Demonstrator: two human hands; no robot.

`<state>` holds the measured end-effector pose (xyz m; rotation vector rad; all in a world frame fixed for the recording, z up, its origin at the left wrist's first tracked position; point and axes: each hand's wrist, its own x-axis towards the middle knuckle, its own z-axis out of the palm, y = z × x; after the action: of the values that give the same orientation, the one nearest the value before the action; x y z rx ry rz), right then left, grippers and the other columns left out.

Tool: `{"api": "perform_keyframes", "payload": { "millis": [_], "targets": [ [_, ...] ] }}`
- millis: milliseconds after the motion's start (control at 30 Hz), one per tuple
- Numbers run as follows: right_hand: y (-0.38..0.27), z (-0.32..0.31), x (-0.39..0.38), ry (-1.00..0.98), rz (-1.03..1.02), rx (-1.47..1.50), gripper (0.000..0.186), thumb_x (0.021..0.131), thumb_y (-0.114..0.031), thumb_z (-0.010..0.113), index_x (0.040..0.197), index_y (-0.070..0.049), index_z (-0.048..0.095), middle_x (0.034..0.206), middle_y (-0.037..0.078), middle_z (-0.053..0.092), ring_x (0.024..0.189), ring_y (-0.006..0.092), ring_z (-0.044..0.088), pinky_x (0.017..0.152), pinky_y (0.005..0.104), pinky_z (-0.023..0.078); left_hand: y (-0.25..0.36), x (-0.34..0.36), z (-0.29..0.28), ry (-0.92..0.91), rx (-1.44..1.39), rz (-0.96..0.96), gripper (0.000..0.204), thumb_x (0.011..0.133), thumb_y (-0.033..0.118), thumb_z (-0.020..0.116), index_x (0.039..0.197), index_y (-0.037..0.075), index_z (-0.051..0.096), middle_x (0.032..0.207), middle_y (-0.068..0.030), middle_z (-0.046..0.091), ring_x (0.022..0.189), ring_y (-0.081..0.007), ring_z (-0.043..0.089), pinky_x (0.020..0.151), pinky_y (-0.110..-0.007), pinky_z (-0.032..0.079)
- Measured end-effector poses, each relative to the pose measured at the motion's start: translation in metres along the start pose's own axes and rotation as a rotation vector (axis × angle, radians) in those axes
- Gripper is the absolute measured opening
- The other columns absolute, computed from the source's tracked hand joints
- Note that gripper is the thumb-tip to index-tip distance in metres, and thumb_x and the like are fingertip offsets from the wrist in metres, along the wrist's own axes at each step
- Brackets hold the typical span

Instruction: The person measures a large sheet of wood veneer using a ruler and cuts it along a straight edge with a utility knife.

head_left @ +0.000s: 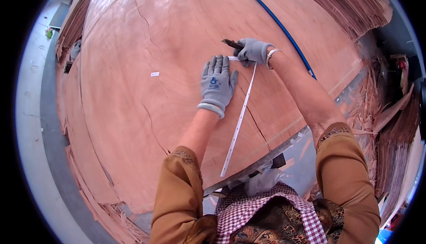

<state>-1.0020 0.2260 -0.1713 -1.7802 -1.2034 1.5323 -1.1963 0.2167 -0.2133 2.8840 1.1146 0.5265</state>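
My left hand (pixel 216 84), in a grey glove, lies flat with fingers extended on the pinkish wood veneer sheet (pixel 111 111), its fingertips by a short white tape piece (pixel 234 58). Just to the right, my right hand (pixel 253 51), also gloved, grips a dark knife (pixel 231 44) and rests over that tape. A long white perforated strip (pixel 237 124) runs from under my right hand toward the near edge, beside a crack in the veneer. A small white tape patch (pixel 155 74) sits to the left.
A blue hose (pixel 284 29) curves across the sheet at upper right. Veneer stacks (pixel 341 0) stand at the back right, and more (pixel 395 160) at the right with torn scraps (pixel 364 102). The sheet's edge (pixel 284 137) runs near my body. A grey floor (pixel 49 111) shows at left.
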Motion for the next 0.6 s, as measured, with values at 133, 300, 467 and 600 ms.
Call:
{"api": "perform_keyframes", "payload": {
  "millis": [133, 300, 467, 600],
  "targets": [
    [0.008, -0.012, 0.000, 0.089, -0.015, -0.160, 0.010, 0.079, -0.006, 0.057, 0.087, 0.000, 0.056, 0.064, 0.009, 0.061, 0.048, 0.0169, 0.056, 0.045, 0.0297, 0.043, 0.012, 0.019, -0.013, -0.091, -0.007, 0.007, 0.051, 0.089, 0.038, 0.047, 0.129, 0.006, 0.048, 0.128, -0.0148, 0.050, 0.119, -0.0306, 0.045, 0.102, -0.043, 0.031],
    [0.021, -0.009, -0.067, 0.064, -0.047, 0.077, 0.012, 0.081, -0.012, 0.059, 0.084, 0.000, 0.056, 0.064, 0.010, 0.062, 0.046, 0.0126, 0.054, 0.044, 0.0260, 0.042, 0.008, 0.017, -0.010, -0.125, 0.046, -0.010, 0.048, 0.089, 0.038, 0.047, 0.128, 0.011, 0.049, 0.123, -0.0116, 0.052, 0.115, -0.0304, 0.047, 0.099, -0.043, 0.034],
    [0.022, -0.029, -0.180, -0.048, -0.071, 0.246, 0.024, 0.084, -0.021, 0.061, 0.092, 0.001, 0.061, 0.068, 0.007, 0.061, 0.043, 0.0060, 0.043, 0.041, 0.0199, 0.032, 0.005, 0.014, -0.005, -0.122, 0.021, -0.014, 0.051, 0.090, 0.039, 0.046, 0.132, 0.011, 0.046, 0.131, -0.0123, 0.048, 0.122, -0.0316, 0.042, 0.103, -0.042, 0.031],
    [0.031, 0.002, -0.209, -0.214, 0.029, 0.259, 0.026, 0.085, -0.023, 0.062, 0.098, 0.000, 0.061, 0.071, 0.006, 0.062, 0.045, 0.0056, 0.042, 0.042, 0.0197, 0.032, -0.009, -0.011, -0.012, 0.072, -0.350, -0.037, 0.044, 0.088, 0.026, 0.050, 0.129, 0.008, 0.049, 0.132, -0.0137, 0.047, 0.123, -0.0323, 0.042, 0.103, -0.043, 0.031]
  ]
}}
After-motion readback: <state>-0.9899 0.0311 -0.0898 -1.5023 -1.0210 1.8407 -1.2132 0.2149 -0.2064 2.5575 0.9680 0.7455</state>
